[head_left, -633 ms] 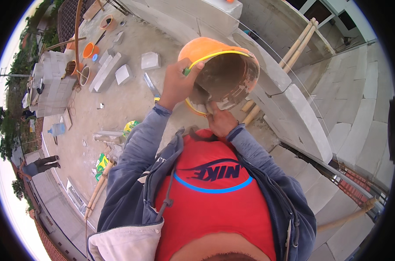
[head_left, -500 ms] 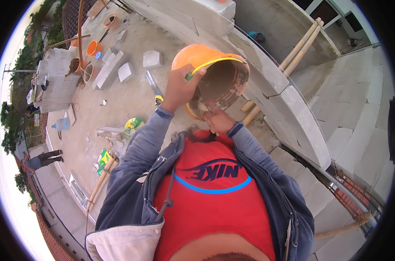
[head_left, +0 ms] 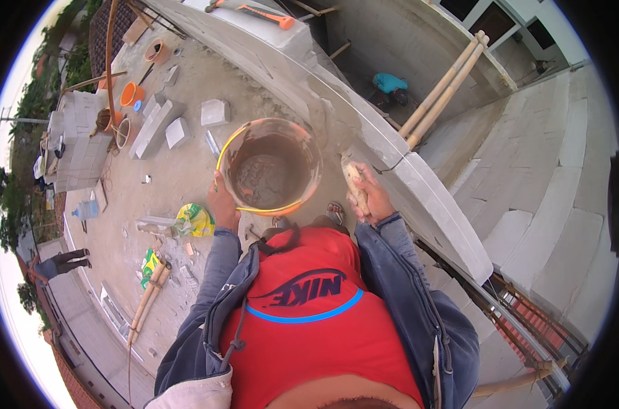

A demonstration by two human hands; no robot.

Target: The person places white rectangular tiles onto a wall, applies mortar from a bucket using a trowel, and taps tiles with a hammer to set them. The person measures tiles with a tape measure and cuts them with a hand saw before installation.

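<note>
An orange bucket point(head_left: 308, 153) with a yellow handle stands upright in front of me, wet grey mortar point(head_left: 263, 178) at its bottom and smeared up its inner wall. My left hand point(head_left: 223, 203) is closed on the bucket's near left rim, where the yellow handle runs. To the right of the bucket, my right hand point(head_left: 375, 198) grips a trowel by its mortar-stained wooden handle point(head_left: 356, 185). The trowel's blade points away from me, seen nearly edge-on beside the block wall, so whether it touches the wall I cannot tell.
A pale block wall point(head_left: 384, 129) curves along my right, with an orange-handled tool point(head_left: 265, 15) on its far top. Loose blocks point(head_left: 216, 112), more buckets point(head_left: 132, 94) and a yellow-green sack point(head_left: 195, 220) lie leftward. People are at far left point(head_left: 60, 264) and beyond the wall point(head_left: 391, 85).
The bucket has gone from tilted and raised to upright, lower and further left. My right hand has come out of the bucket's mouth and moved right with the trowel.
</note>
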